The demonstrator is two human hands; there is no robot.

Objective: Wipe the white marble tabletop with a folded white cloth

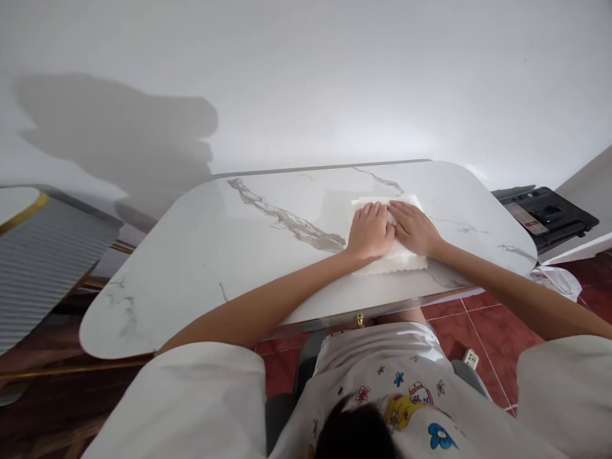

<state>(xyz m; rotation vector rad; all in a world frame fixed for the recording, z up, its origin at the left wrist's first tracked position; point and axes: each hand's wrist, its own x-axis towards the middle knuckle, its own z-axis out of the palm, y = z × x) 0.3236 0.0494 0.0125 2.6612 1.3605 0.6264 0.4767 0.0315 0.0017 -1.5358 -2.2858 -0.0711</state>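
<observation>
A white paper tissue (404,262) with a scalloped near edge lies on the white marble-patterned table (191,255), right of its middle. My left hand (370,231) rests on the tissue, its fingers curled and close together, and a small raised fold of the tissue shows beside its thumb. Touching it on the right, my right hand (417,228) lies flat over the tissue with its fingers stretched towards the left. The fingers and palms hide the middle of the tissue.
A white wall (335,76) stands behind the table. To the right is a black case (549,213), with a white plastic bag (557,280) below it. A ribbed grey cabinet (48,261) is at left. A white power socket (470,358) sits near the red tiled floor (497,338).
</observation>
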